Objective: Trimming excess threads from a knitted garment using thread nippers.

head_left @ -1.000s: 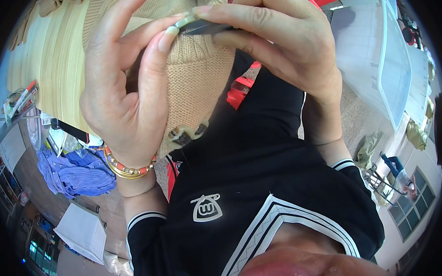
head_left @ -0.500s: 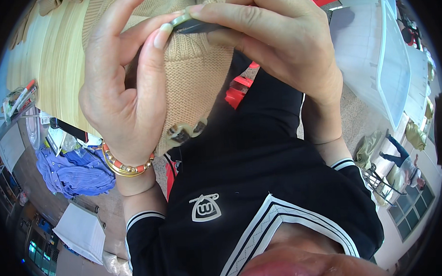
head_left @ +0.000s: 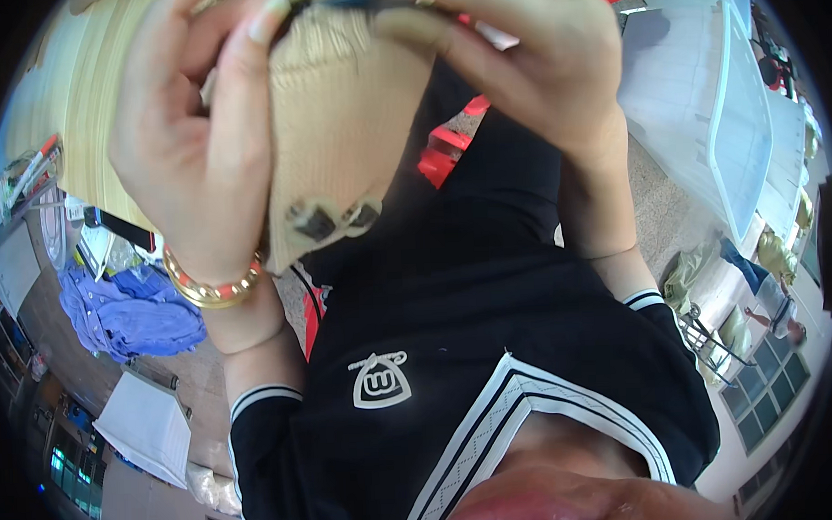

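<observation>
A beige knitted garment (head_left: 347,125) hangs between my hands, its upper edge gathered near the top of the view. My left hand (head_left: 188,149) is closed, thumb and fingers pinching the left part of that edge. My right hand (head_left: 547,72) is closed at the right part of the same edge, its fingers smeared by motion. A shiny button-like piece (head_left: 350,0), pale and dark, shows between the fingertips, partly cut off by the frame. Lower on the knit sit two dark-and-cream buttons (head_left: 316,221), blurred.
On the left is a pale wooden tabletop (head_left: 90,115), with a purple-blue cloth (head_left: 129,311) below it. A translucent plastic bin (head_left: 681,113) stands to the right. Red plastic (head_left: 444,154) shows beyond my lap. Farther right, a person (head_left: 773,293) is in the background.
Both hands and the garment have moved up and to the left, so the pinched edge now lies near the frame's top. The two lower buttons have shifted upward with the knit.
</observation>
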`<state>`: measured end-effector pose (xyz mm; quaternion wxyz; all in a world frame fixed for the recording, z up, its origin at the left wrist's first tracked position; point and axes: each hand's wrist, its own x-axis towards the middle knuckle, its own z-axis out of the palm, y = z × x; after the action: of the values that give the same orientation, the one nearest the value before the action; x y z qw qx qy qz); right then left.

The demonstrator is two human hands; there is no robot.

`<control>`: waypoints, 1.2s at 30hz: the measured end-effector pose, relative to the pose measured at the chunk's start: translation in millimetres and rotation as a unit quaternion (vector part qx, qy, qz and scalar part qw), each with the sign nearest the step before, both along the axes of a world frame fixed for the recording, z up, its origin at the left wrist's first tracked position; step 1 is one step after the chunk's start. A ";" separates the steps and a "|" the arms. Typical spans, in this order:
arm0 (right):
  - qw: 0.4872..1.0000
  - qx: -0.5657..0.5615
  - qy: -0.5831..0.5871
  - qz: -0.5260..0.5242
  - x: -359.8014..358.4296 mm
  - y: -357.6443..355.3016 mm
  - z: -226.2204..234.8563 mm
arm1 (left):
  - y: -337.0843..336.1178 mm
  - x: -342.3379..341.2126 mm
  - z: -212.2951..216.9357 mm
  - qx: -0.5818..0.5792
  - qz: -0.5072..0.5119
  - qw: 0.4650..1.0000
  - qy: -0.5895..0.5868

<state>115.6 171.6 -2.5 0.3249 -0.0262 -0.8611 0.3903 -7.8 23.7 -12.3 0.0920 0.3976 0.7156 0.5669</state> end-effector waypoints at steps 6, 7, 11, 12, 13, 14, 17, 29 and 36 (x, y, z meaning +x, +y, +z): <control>0.997 -0.054 -0.057 0.013 5.4 -5.6 2.2 | 13.2 -5.7 18.6 -0.077 0.060 0.993 -0.064; 0.996 -0.060 -0.056 0.036 4.8 -7.8 1.1 | 7.0 -7.5 14.6 -0.089 0.049 0.992 -0.071; 0.996 -0.067 -0.054 0.038 3.7 -9.8 -3.0 | -19.6 -23.4 -10.3 0.025 -0.010 0.999 -0.025; 0.995 -0.071 -0.055 0.037 4.5 -9.6 -4.4 | -28.2 -25.4 -8.9 0.006 0.004 0.999 0.044; 0.996 -0.057 -0.057 0.034 4.7 -9.2 -6.1 | -37.0 -26.8 -7.7 0.024 0.004 0.996 0.085; 0.997 -0.041 -0.059 0.032 4.9 -9.5 -7.2 | -44.8 -26.6 -6.0 0.042 0.004 0.991 0.125; 0.994 -0.037 -0.107 0.008 2.7 -13.3 -3.8 | -74.1 -30.3 7.4 0.004 -0.150 0.950 0.275; 0.998 -0.032 -0.046 0.009 7.6 -18.9 -8.2 | -79.6 -17.2 0.6 -0.047 -0.168 0.968 0.179; 0.997 0.002 -0.071 0.008 10.7 -23.7 -1.0 | -77.2 -16.8 -6.2 -0.040 -0.143 0.965 0.217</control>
<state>126.3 148.0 -3.5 0.2597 -0.0466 -0.8832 0.3879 -24.6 -53.5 -18.5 0.0302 0.6057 0.6757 0.4190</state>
